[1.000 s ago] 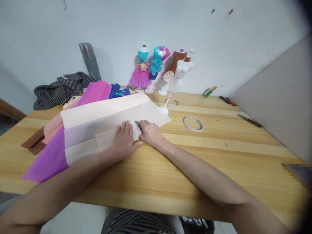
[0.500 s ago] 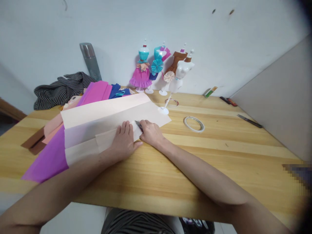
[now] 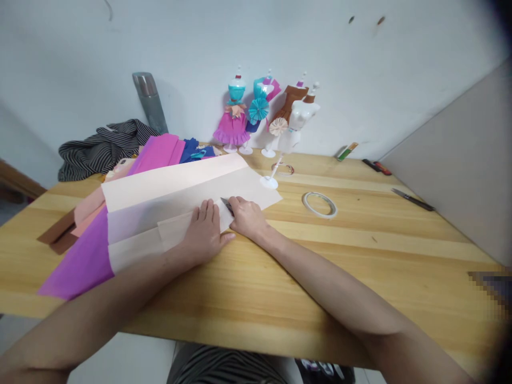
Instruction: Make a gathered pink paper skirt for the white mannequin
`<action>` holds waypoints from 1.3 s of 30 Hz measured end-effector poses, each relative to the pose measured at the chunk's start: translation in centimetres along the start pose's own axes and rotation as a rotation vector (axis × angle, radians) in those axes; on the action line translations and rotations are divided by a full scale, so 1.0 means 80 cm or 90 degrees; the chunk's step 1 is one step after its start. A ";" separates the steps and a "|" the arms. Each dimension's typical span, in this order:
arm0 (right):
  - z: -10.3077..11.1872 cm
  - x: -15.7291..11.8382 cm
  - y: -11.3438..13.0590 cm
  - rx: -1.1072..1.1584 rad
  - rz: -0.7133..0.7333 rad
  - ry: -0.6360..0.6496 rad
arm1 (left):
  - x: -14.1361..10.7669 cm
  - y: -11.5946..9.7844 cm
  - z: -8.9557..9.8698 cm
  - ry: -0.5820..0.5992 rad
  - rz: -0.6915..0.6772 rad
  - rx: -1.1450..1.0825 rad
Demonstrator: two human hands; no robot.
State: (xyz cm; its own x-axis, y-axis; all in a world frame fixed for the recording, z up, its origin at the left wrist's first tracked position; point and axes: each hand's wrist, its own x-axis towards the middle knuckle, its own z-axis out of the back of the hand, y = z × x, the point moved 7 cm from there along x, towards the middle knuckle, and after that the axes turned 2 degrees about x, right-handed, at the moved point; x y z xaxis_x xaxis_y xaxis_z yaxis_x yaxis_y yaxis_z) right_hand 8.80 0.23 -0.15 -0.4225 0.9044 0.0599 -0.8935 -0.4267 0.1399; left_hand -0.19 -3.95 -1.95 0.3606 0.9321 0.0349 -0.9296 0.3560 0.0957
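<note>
Tool [image 3: 226, 204] with dark blade, gripped in the curled right hand [image 3: 248, 218], sits at the pale paper's [image 3: 176, 198] near side. The left hand [image 3: 204, 232] presses flat on that paper. At its far edge stands a white dress form [image 3: 301, 116]; right of it lies a tape ring [image 3: 331, 213].

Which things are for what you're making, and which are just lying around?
Seems in use:
Pale sheets, under the left hand
Dark-bladed tool, in the right hand

Probably just around:
White ring-shaped roll
Grey bottle
Striped cloth
Black-handled tool, far right
</note>
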 end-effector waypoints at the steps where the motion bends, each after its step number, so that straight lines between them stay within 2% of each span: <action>1: 0.000 -0.001 -0.001 0.002 -0.002 -0.003 | 0.000 0.000 0.000 -0.003 0.000 -0.001; 6: 0.001 -0.001 -0.002 0.012 -0.006 -0.017 | -0.001 0.000 -0.001 -0.019 -0.001 -0.006; 12: -0.002 0.001 0.000 0.013 -0.002 0.007 | -0.001 0.000 -0.001 -0.030 -0.002 -0.014; 22: -0.001 0.003 -0.001 0.029 -0.008 -0.010 | 0.000 0.000 0.000 -0.001 0.000 -0.014; 33: -0.001 0.004 0.000 0.032 0.001 -0.020 | 0.000 0.000 0.000 -0.006 -0.002 -0.014; 39: -0.002 0.006 -0.002 0.028 -0.012 -0.015 | 0.000 0.001 -0.003 -0.036 -0.010 -0.023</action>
State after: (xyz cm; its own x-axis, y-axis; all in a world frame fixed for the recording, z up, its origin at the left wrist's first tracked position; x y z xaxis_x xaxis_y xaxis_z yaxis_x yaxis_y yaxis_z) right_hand 8.69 0.71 -0.29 -0.4015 0.9124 0.0794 -0.8937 -0.4093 0.1840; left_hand -0.31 -3.90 -2.17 0.3773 0.9217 0.0906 -0.9258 0.3729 0.0614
